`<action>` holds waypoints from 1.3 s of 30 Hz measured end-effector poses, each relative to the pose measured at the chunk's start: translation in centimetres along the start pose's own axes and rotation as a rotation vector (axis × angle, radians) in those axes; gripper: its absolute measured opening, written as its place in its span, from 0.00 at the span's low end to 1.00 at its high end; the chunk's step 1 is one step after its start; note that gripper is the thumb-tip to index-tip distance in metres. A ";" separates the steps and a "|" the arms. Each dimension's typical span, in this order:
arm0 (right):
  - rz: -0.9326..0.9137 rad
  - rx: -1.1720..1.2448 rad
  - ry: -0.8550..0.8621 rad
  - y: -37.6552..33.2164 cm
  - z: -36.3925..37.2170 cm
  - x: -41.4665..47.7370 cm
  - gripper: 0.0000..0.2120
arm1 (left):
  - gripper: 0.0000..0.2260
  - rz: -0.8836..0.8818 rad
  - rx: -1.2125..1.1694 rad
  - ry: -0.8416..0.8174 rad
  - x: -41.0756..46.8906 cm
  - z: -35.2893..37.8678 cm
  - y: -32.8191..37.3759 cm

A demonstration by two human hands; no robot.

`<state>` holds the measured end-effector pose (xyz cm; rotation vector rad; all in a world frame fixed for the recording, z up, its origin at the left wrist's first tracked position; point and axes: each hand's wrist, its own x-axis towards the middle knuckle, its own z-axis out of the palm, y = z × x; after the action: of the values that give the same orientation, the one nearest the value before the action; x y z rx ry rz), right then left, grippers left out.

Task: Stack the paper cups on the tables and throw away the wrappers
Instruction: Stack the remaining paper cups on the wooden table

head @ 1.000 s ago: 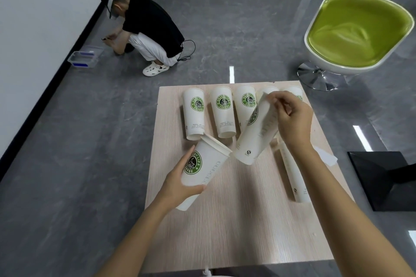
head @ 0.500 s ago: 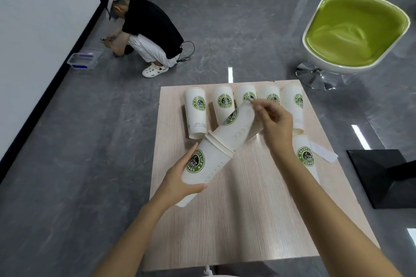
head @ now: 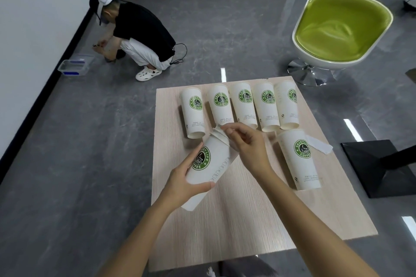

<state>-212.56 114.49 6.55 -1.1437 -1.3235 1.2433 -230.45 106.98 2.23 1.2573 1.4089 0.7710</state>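
Since half a second ago, the second cup has slid all the way down into the cup the person was holding. Now the two make one cup stack (head: 210, 165), and only the inner rim (head: 218, 136) pokes out at the top. The left hand (head: 191, 186) grips the low end of the cup stack, with the thumb in front and the fingers wrapped round the far side. It holds the stack tilted, just above the table (head: 225, 231). The right hand (head: 246, 149) has moved down and closer to the left hand. Its fingertips (head: 225, 129) are right at the rim with the other fingers curled, but I cannot tell if they pinch the rim or only touch it. Just past both hands is a row of five cups (head: 244, 105), lying side by side where they were before. Near the right hand's outer side a lone cup (head: 299, 162) lies flat, and it has not moved. A white wrapper (head: 319, 147) lies beside that cup's far end. Far off past the left hand, a crouching person (head: 144, 36) is on the floor next to a clear box (head: 75, 66). Far off past the right hand are a green chair (head: 342, 27) and a black stand (head: 382, 164).
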 end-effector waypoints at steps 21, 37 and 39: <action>-0.066 -0.182 0.071 1.6 -4.2 -1.8 0.09 | 0.43 -0.013 -0.024 -0.060 -0.3 1.9 -0.7; 0.068 -0.574 0.121 5.7 -16.5 3.2 0.06 | 0.42 -0.079 -0.045 0.052 1.4 5.9 0.9; 0.043 -0.641 0.107 5.8 -17.4 3.8 0.06 | 0.43 -0.086 -0.050 0.066 1.9 6.4 1.0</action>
<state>-195.52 120.30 1.39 -1.6593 -1.6763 0.7803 -223.83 107.91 1.07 1.1339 1.4783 0.7904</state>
